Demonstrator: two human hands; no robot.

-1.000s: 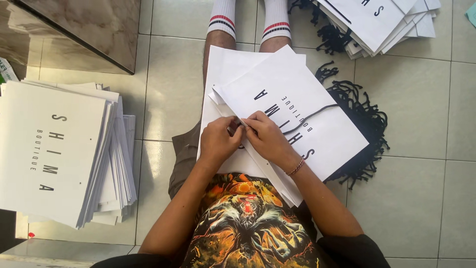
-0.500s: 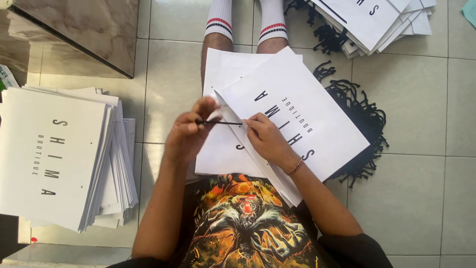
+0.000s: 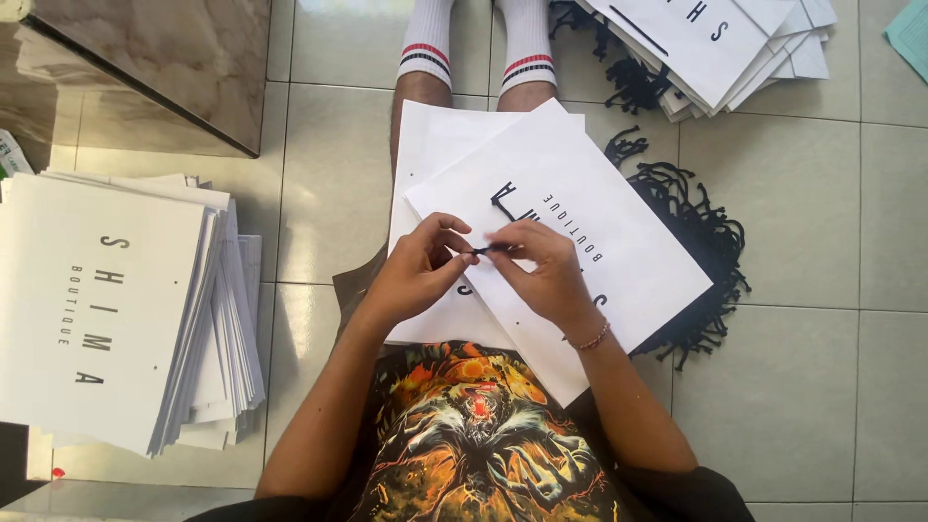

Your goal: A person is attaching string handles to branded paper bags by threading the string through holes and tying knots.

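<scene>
**Surroundings: items we list around the seated person**

- We note a tall stack of flat white paper bags [image 3: 106, 309] on the floor at the left, printed in black, edges fanned to the right.
- We log a second stack of white bags [image 3: 720, 43] at the top right, lying askew.
- A heap of black cords [image 3: 701, 242] rests on the tiles at the right, with another black tangle [image 3: 628, 87] just beside the top-right stack.
- We record a brown stone-patterned slab [image 3: 159, 58] at the top left.
- The floor [image 3: 822, 367] is pale glossy tile.
- A teal sheet corner [image 3: 913, 34] shows at the far top right.
</scene>
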